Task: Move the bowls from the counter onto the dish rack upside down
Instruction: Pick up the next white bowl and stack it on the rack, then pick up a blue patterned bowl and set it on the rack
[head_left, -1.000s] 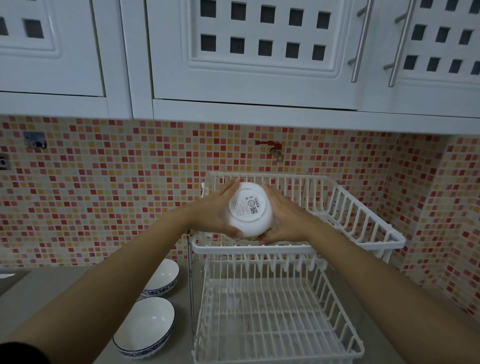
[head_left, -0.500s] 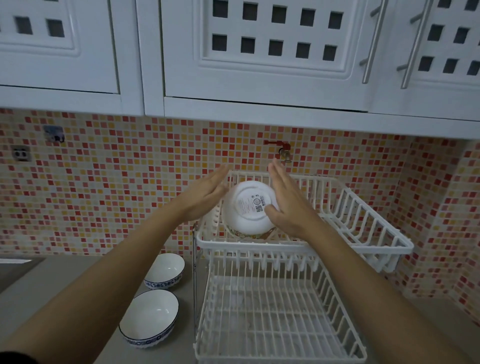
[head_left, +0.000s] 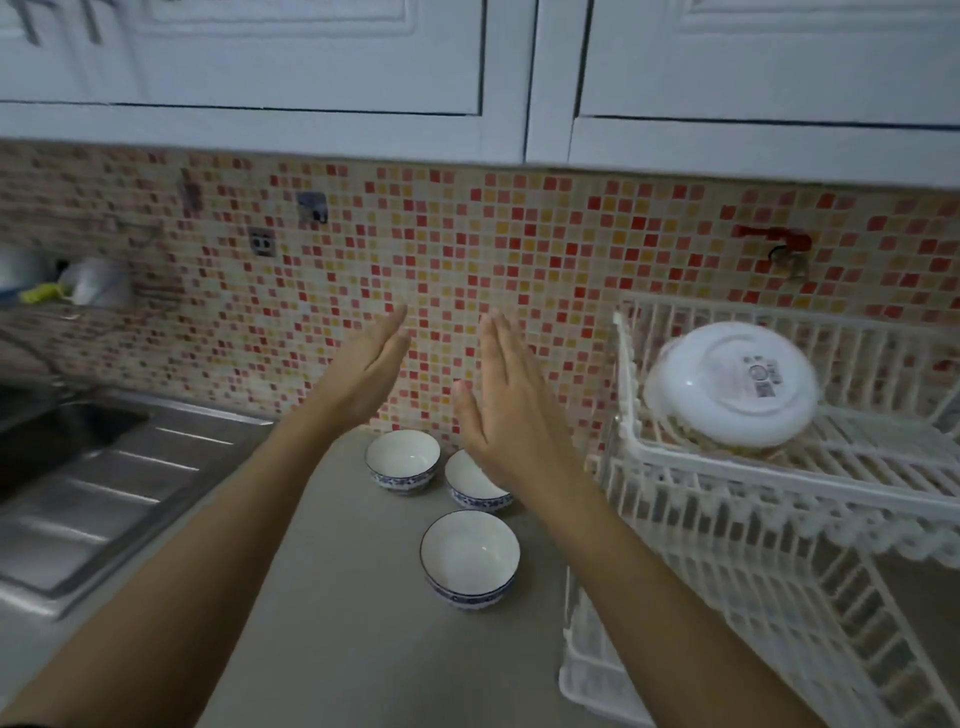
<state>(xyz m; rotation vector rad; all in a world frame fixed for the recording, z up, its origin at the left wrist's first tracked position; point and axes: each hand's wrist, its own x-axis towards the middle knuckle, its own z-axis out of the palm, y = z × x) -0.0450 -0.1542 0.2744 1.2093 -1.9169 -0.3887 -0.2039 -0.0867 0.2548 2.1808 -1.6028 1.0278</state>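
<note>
One white bowl (head_left: 730, 383) lies upside down on the upper tier of the white dish rack (head_left: 670, 457), its labelled base facing me. Three white bowls with blue patterned rims stand upright on the grey counter: a near bowl (head_left: 469, 557), a far left bowl (head_left: 402, 459) and a far right bowl (head_left: 470, 483) partly hidden behind my right hand. My left hand (head_left: 363, 379) and my right hand (head_left: 511, 415) hover above these bowls, palms facing each other, fingers straight, holding nothing.
A steel sink with its ribbed drainboard (head_left: 104, 493) fills the left side. The rack's lower tier (head_left: 769, 623) stretches along the right. White wall cabinets (head_left: 467, 78) hang overhead. A red valve (head_left: 779, 244) sticks out of the mosaic tile wall above the rack.
Both hands have let go of the upturned bowl on the rack's upper tier and swung left over the counter bowls. My view has turned left, bringing the sink into sight.
</note>
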